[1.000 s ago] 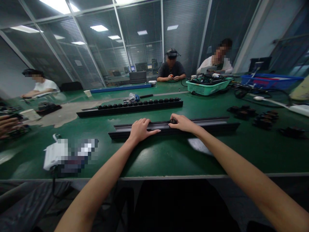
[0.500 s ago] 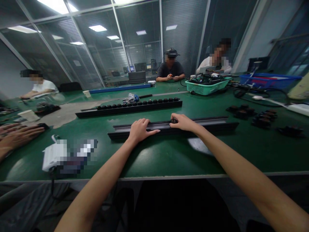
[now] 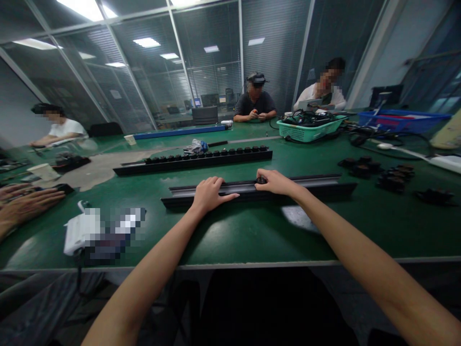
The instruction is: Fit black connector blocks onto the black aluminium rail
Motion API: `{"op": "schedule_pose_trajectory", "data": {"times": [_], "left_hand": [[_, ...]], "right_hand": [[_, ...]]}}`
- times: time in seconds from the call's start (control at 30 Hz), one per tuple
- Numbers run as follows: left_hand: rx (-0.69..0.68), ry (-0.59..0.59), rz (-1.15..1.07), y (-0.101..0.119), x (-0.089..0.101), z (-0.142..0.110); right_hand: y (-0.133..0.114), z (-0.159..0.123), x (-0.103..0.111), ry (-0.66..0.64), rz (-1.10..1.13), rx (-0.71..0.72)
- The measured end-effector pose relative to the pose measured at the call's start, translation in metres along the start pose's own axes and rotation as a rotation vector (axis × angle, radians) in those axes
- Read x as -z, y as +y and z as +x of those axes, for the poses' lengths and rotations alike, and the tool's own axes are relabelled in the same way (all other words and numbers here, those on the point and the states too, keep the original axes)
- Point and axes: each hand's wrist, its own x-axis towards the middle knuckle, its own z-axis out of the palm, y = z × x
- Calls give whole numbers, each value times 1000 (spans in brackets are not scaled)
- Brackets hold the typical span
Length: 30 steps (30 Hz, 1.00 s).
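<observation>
A long black metal channel rail (image 3: 306, 191) lies across the green table in front of me. My left hand (image 3: 209, 194) grips it left of the middle, fingers over the far side and thumb along the near wall. My right hand (image 3: 275, 183) pinches a small dark part (image 3: 261, 180) at the channel, a little right of the middle. The fingers cover much of that part. Farther off, a second black rail (image 3: 216, 161) holds a row of several small black parts (image 3: 226, 152).
Black parts (image 3: 395, 178) lie in groups on the right. Behind them are a green basket (image 3: 309, 132) of cables and a blue tray (image 3: 399, 122). A white device (image 3: 77, 235) is at near left, beside a co-worker's hands (image 3: 32, 204). Other people sit across the table.
My right hand has shifted slightly right along the rail with the small dark part. My left hand stays in place. At the left, a co-worker's hands have reached farther into view.
</observation>
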Motion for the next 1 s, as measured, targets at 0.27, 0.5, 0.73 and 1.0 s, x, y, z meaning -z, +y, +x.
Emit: {"op": "schedule_pose_trajectory", "data": {"times": [0.27,0.5,0.73,1.0], "left_hand": [[1,-1,-7,0,-1,0],[2,-9,-3,0,0,0],[-2,-9,-10,-1,0,0],[-6,-11,-2,-2,0,0]], "right_hand": [[4,0,-1,-4,-14,-2],[5,-1,3,-26,-17,-15],[7,-2,3,-15,-6,-12],[7,-3,1,8,-8,-18]]}}
